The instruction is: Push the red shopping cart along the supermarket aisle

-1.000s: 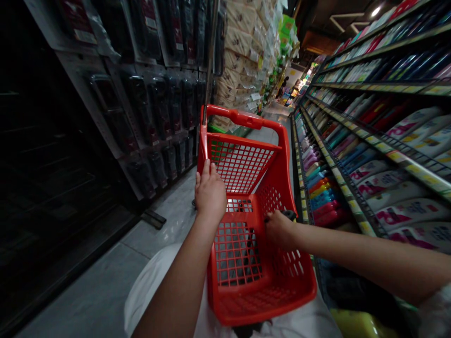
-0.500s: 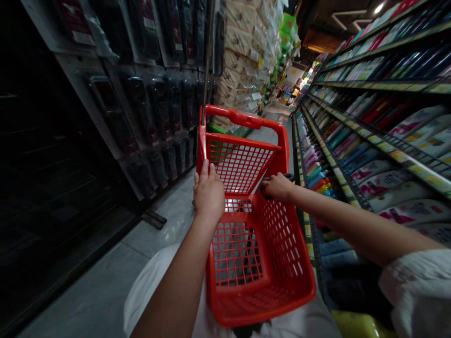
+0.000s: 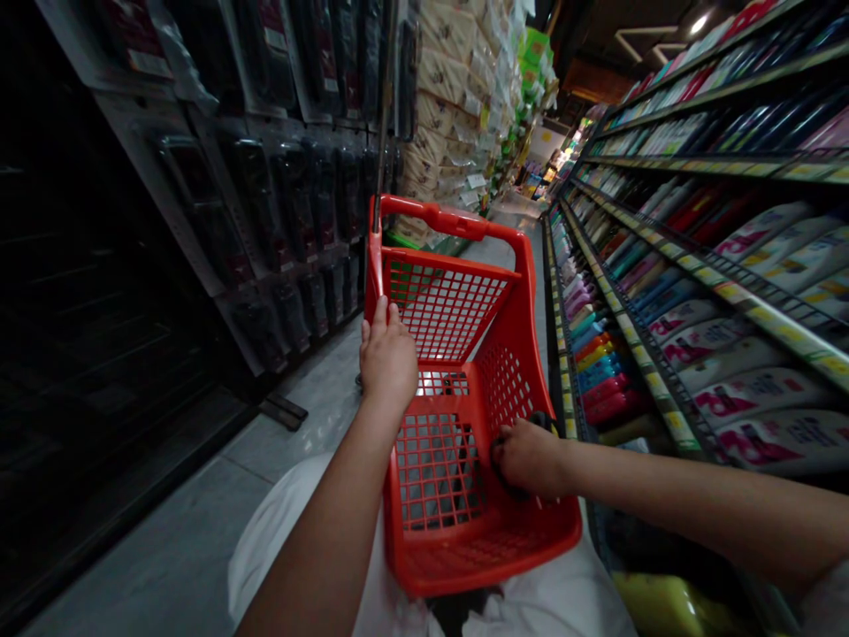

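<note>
Red plastic cart (image 3: 472,400), long axis down grey-floored aisle (image 3: 252,451), handle (image 3: 451,218) farthest, left hand (image 3: 388,361) flat, right hand (image 3: 532,456) clutching black item (image 3: 545,421)

- 1 red cart (image 3: 481,571), and it's got 1 handle (image 3: 451,219) plus 1 mesh flap (image 3: 451,305)
- 2 hands in total: 1 left hand (image 3: 389,358), 1 right hand (image 3: 534,458)
- 1 dark thing (image 3: 544,421), blurry so don't ask me what
- 2 white trouser legs, left one (image 3: 279,540) and right one (image 3: 561,588)
- 1 yellow item (image 3: 663,603) down low
- 3 rows of dark packs (image 3: 298,190), can't really count each one
- beige packs (image 3: 447,80): loads, they overlap too much to count
- at least 5 shelf edges (image 3: 743,292)
- bottles (image 3: 769,394): dozens, honestly lost track
- 1 round lamp (image 3: 699,24)
</note>
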`<state>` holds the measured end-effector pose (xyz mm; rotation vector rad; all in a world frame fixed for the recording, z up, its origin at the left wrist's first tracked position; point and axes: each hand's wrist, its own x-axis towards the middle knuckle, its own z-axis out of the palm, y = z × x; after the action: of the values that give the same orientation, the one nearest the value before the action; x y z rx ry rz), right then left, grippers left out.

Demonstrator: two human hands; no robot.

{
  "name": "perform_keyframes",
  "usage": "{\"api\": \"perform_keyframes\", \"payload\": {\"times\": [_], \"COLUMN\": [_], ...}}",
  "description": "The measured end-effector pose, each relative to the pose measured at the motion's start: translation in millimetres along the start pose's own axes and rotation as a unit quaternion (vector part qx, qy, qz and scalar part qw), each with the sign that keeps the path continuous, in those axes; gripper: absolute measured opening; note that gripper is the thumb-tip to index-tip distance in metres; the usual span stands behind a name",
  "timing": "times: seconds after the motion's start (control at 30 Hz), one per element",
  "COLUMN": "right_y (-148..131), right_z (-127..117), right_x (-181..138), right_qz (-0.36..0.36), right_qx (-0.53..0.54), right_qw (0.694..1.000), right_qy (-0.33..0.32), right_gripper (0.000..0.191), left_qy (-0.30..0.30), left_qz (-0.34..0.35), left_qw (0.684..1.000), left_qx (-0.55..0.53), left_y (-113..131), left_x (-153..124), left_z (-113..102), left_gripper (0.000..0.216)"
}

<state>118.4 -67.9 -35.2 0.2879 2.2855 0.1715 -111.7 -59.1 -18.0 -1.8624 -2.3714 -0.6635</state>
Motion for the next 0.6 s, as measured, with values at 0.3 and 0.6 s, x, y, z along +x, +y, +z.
{"api": "perform_keyframes", "payload": {"times": [0.3,0.6], "right_y": [155.0,163.1], "right_z": [-49.6,-17.2], "right_x": [27.2,90.1], "right_qz": [0.227,0.211], "right_qx": [-0.027,0.046], "right_qw": [0.957,0.976], "right_qy": [0.178,0.042], "right_gripper": [0.027,0.026], "left_qy": [-0.014,-0.019], "left_qz": [-0.003,-0.012], "left_qw": [1.000,1.000], "left_qx": [0.005,-0.021], "left_y": [1.1,1.5], "left_x": [-2.7,-1.0], "left_z": [-5.3,-4.4], "left_gripper": [0.048,0.047]}}
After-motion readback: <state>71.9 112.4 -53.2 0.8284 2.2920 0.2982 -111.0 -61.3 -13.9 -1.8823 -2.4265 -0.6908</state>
